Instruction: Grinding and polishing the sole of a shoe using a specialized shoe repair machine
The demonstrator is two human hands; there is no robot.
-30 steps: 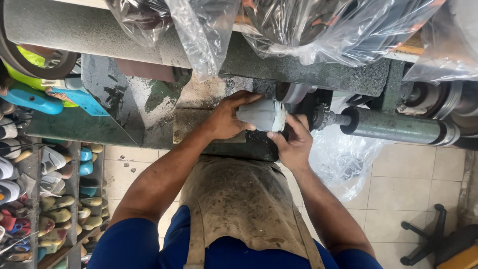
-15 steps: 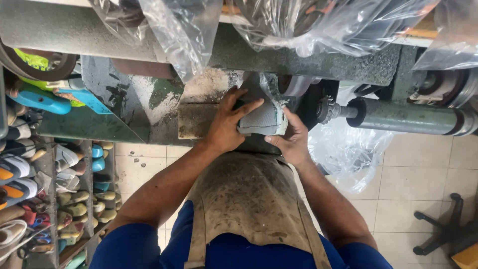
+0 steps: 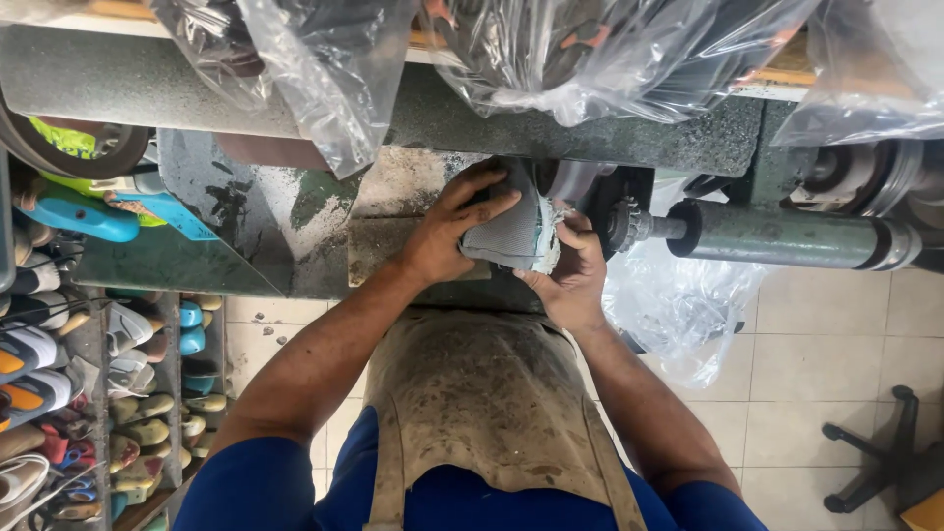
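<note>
Tilted upright now, the grey ribbed shoe sits clamped between left hand and right hand, tight against the machine's front edge; spindle just beside.

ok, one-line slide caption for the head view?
Both hands, left hand and right hand, press a grey shoe against a green grinding machine.

Grey ribbed shoe, small, turned on its side with a frayed whitish edge facing right. Held up off the surface, against the dark round wheel of the green machine. Clasped from the left by the left hand, fingers spread over its top, and from below right by the right hand.
</note>
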